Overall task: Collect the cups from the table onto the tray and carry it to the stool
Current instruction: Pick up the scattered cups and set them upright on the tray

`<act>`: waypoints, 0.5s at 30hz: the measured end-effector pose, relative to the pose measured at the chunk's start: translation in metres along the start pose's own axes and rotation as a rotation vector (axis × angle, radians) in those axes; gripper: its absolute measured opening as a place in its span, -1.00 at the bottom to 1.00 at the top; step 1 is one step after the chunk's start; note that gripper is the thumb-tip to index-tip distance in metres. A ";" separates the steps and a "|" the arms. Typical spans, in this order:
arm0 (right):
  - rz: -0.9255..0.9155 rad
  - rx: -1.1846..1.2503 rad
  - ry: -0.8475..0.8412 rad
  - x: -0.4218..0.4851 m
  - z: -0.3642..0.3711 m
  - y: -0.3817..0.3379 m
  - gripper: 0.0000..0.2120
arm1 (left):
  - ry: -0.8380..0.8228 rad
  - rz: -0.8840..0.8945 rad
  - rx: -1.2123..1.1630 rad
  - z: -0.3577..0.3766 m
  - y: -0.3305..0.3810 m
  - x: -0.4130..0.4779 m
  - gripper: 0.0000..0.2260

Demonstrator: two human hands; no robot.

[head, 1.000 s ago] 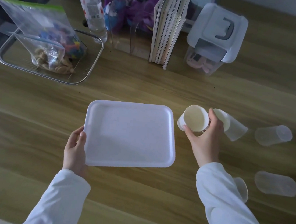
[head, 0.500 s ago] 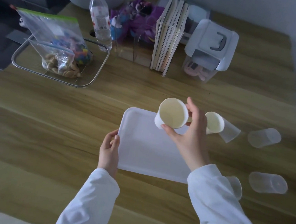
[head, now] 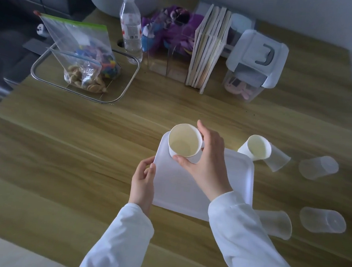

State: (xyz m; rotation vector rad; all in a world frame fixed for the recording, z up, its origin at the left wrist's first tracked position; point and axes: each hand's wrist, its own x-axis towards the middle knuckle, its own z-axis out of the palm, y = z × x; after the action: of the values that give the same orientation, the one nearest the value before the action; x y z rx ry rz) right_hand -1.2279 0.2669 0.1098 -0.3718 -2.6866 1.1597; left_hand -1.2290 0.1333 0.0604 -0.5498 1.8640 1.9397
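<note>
A white tray (head: pixel 238 174) lies flat on the wooden table. My left hand (head: pixel 144 181) grips its left edge. My right hand (head: pixel 206 158) holds a white paper cup (head: pixel 184 143) upright over the tray's far left corner; whether it touches the tray I cannot tell. A second paper cup (head: pixel 256 149) lies on its side just beyond the tray's far right corner. Several clear plastic cups lie on their sides to the right: one (head: pixel 277 159) behind the paper cup, one (head: pixel 319 167) farther right, one (head: pixel 323 224) nearer me, one (head: pixel 276 223) partly behind my right sleeve.
At the back stand a wire basket (head: pixel 123 93) with zip bags, a water bottle (head: pixel 131 27), upright books (head: pixel 208 49) and a lidded plastic box (head: pixel 255 63). The table's right edge runs close to the clear cups.
My right hand has carried the paper cup leftward from beside the tray to over its far left corner and turned it upright. My left hand stays on the tray's edge.
</note>
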 end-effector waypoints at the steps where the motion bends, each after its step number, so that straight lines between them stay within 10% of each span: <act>1: 0.003 0.005 -0.005 0.000 0.000 0.000 -0.16 | 0.001 -0.002 -0.004 -0.001 0.000 -0.001 -0.81; 15: 0.080 0.103 0.076 0.001 -0.022 0.019 -0.20 | 0.029 0.007 0.019 0.002 0.003 0.005 -0.79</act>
State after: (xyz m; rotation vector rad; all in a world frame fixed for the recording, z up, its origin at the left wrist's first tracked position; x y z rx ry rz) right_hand -1.2202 0.2949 0.1112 -0.5001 -2.5563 1.2731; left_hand -1.2344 0.1350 0.0604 -0.5693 1.9031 1.9263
